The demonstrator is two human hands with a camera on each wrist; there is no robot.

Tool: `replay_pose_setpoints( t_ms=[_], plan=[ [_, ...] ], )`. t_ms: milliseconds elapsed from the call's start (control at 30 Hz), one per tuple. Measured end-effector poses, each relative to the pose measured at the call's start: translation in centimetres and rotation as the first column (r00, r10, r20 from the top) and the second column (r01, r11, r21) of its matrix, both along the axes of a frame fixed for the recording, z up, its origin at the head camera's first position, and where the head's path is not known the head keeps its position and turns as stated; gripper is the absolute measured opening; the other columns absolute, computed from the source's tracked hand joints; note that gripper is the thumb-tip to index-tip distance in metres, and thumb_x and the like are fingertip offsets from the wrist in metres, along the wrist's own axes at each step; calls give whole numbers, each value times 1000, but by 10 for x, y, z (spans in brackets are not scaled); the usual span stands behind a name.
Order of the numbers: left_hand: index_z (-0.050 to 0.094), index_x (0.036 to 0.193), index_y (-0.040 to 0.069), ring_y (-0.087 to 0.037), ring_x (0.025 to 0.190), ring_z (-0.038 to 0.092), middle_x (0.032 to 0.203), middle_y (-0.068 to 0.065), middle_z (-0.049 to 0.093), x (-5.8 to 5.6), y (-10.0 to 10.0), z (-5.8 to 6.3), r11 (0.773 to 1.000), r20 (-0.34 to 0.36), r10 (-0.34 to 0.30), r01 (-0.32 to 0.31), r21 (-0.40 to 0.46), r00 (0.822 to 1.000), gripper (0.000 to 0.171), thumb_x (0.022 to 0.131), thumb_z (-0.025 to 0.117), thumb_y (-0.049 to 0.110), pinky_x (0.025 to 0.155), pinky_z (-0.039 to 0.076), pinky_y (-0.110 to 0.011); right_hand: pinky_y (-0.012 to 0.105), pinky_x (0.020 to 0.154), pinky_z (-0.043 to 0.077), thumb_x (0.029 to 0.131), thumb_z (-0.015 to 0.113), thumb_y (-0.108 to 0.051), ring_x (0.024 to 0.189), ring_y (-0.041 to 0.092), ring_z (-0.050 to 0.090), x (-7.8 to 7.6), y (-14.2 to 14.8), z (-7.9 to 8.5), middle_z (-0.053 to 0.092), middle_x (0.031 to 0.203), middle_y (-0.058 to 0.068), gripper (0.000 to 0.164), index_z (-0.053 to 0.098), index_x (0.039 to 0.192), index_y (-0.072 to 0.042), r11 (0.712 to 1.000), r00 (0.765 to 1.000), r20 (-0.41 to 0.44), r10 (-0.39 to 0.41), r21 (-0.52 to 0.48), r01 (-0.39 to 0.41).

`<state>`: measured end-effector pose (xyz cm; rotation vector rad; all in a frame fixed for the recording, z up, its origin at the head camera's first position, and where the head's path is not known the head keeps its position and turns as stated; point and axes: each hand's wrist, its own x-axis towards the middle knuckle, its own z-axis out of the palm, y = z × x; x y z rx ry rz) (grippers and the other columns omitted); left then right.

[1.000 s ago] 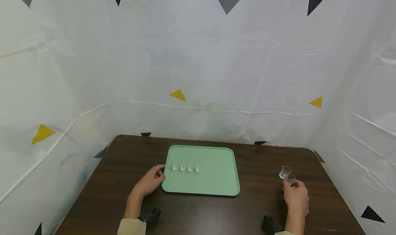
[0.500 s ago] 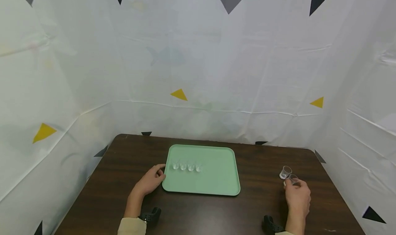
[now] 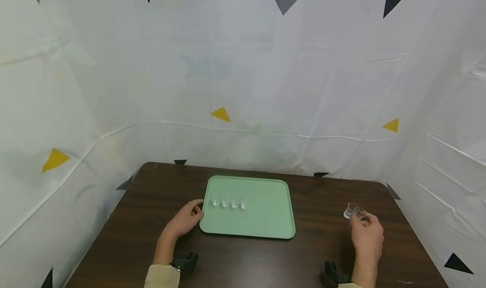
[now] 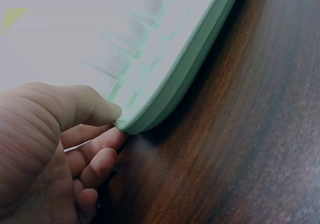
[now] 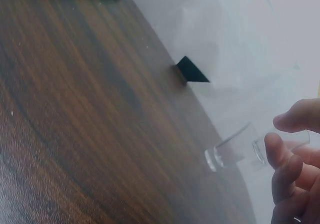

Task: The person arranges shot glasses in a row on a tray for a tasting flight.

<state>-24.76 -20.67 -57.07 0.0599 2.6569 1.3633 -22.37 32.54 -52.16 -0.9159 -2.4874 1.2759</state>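
Your left hand [image 3: 186, 219] holds the left edge of the pale green, rectangular, round-cornered tray [image 3: 262, 220], thumb on the rim and curled fingertips just under it. Keep that pinch light: pressing down or pulling could rock what stands on the tray. There, a row of four small, clear, tapered cups [image 3: 225, 203], glass or plastic, runs from near the tray's left edge toward its middle, roughly halfway between its far and near edges.

Well apart from the tray, near the right edge of the dark brown wood-grain table [image 3: 243, 262], stands one matching clear cup [image 3: 350, 211]. Just beside it, on its right, your right hand [image 3: 367, 236] grasps a second clear cup [image 3: 359, 213] between thumb and fingers. Whether the two cups touch, or whether the held one is off the table, I cannot tell. Getting this cup away cleanly seems the delicate part: squeeze only enough to stop it slipping, keep its mouth level, and ease it clear of its neighbour before any sideways travel, since a knock could topple the standing cup.
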Motion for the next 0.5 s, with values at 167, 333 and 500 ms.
replay_pose_setpoints(
  t_ms=[167,333,500],
  plan=[
    [53,154,-1,-19,87,53,105,-8,61,0,-1,2,1000,1,6,-6,-3,1000,50,108,60,17,77,45,-37,46,79,42,107,53,-46,106,37,65,-3,-8,7,80,117,16,64,49,156,-6,999,999,-8,46,22,-46],
    [53,154,1,-19,86,53,106,-7,61,-1,-1,2,1000,2,-2,2,4,1000,49,109,60,18,78,45,-37,49,78,47,108,55,-51,109,40,66,-5,-18,14,72,132,23,66,50,157,-7,990,991,-3,137,42,-137],
    [54,154,2,-18,85,53,104,-7,61,-1,-1,-2,1000,4,3,-3,8,1000,49,108,60,17,77,44,-37,39,70,45,106,58,-54,95,31,65,-12,-31,23,74,121,19,65,55,153,-8,973,976,-6,219,81,-218]
  ],
)
